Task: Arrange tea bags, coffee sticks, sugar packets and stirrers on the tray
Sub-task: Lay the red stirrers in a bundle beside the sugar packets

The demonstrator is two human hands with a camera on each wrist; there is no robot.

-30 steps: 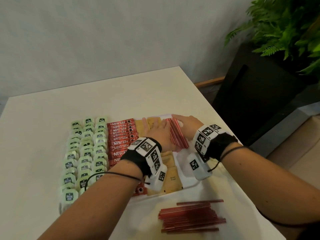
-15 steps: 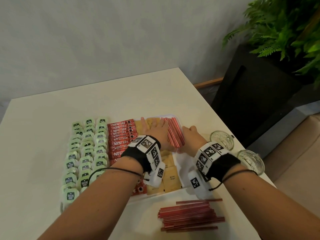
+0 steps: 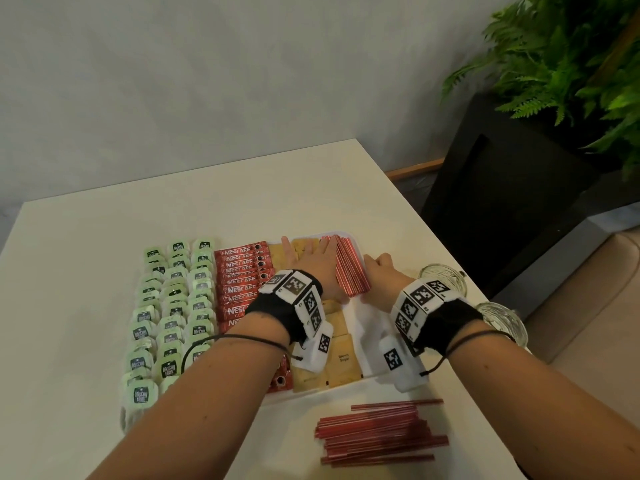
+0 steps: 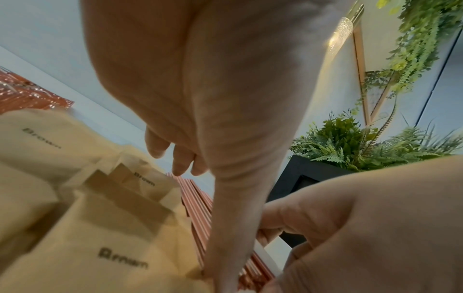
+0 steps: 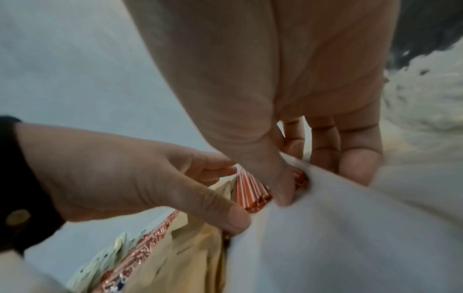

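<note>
On the white tray (image 3: 367, 318) lie rows of green tea bags (image 3: 173, 306), red coffee sticks (image 3: 239, 271), brown sugar packets (image 3: 341, 358) and, at the far right, a row of red stirrers (image 3: 349, 268). My left hand (image 3: 311, 268) lies flat on the sugar packets (image 4: 112, 218), its edge against the stirrers' left side. My right hand (image 3: 382, 271) sits on the stirrers' right side at the tray's rim. Its thumb (image 5: 275, 178) presses the stirrers (image 5: 250, 190) and its fingers reach over the rim. A loose pile of stirrers (image 3: 381, 433) lies on the table in front of the tray.
Two glass cups (image 3: 440, 277) (image 3: 502, 320) stand at the table's right edge, just right of my right wrist. A black planter (image 3: 502, 202) with ferns stands beyond that edge. The white table (image 3: 104, 237) runs back to the wall.
My right hand has drawn back from the stirrers' far end to their right side, uncovering the two glass cups. The left hand has stayed on the sugar packets.
</note>
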